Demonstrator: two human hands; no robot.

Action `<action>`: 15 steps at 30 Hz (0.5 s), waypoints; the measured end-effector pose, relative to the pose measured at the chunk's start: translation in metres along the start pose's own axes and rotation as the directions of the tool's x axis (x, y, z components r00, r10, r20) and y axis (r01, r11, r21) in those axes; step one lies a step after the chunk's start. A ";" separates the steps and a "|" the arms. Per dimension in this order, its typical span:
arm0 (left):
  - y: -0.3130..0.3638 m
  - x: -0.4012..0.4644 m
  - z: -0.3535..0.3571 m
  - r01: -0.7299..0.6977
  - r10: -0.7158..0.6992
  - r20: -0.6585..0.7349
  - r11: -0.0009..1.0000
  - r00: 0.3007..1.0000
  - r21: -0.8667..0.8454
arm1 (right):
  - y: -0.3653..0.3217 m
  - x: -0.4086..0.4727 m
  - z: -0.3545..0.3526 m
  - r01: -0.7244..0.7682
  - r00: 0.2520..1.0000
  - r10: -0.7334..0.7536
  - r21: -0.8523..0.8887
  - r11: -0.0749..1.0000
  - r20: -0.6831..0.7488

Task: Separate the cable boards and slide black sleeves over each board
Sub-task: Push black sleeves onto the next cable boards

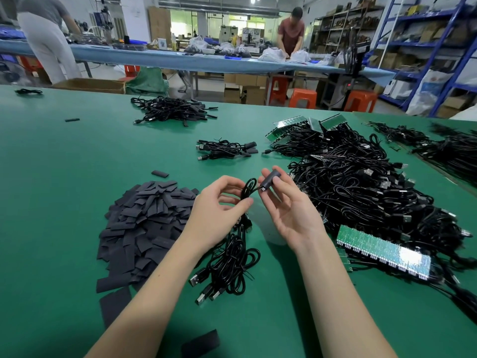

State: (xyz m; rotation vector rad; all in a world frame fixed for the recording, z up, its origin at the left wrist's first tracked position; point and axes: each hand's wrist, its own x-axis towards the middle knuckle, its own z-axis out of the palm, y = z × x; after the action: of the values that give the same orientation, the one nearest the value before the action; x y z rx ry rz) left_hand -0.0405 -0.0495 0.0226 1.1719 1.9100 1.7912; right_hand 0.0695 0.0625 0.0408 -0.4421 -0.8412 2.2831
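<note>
Sleeves point(144, 223) lie heaped on the worktop toward its left near side, with strays near the near edge. Judge them light, soft and flattened; each likely needs its mouth squeezed open before a board enters. Take a sleeve by its outer faces, near one end.

Your left hand point(219, 208) is curled round the cable bundle point(229, 264), thumb and fingers pinching the cords just below the loop, while the rest hangs to the worktop with its USB plugs resting there. The cords look limp and springy, so hold them close to the board end.

Your right hand point(286, 202) pinches one black sleeve point(268, 180) between thumb and fingertips; the remaining fingers are relaxed and spread. A cable enters the sleeve's lower mouth, so the board is probably inside; you cannot tell how far.

Unseparated board strips point(384, 250) lie right of your hands, amid the large cable pile point(361, 182). Treat these panels as stiff but brittle; support both sides of a break line when snapping.
</note>
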 end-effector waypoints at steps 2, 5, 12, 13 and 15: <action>-0.001 0.000 -0.001 -0.015 0.016 -0.035 1.000 0.999 0.010 | 0.001 0.000 0.000 -0.001 1.000 0.001 -0.027 1.000 -0.004; -0.002 -0.001 -0.003 -0.046 0.049 -0.058 0.997 0.997 0.055 | 0.001 0.000 0.000 0.002 1.000 -0.002 -0.033 0.999 -0.001; 0.005 0.000 0.004 -0.246 0.259 -0.075 0.958 0.963 0.149 | 0.002 0.000 0.001 0.019 0.998 -0.012 -0.104 0.994 0.065; 0.005 0.000 0.003 -0.225 0.232 -0.068 0.970 0.970 0.092 | 0.001 -0.001 0.000 0.017 0.997 -0.008 -0.117 0.993 0.079; 0.006 0.002 -0.001 -0.174 0.175 -0.038 0.985 0.984 0.011 | -0.002 -0.002 -0.001 0.011 0.993 0.007 -0.155 0.988 0.114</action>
State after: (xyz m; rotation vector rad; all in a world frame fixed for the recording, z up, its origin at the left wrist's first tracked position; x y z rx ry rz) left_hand -0.0401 -0.0491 0.0288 1.3547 1.8881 1.9092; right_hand 0.0720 0.0625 0.0417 -0.3813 -1.0819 2.2672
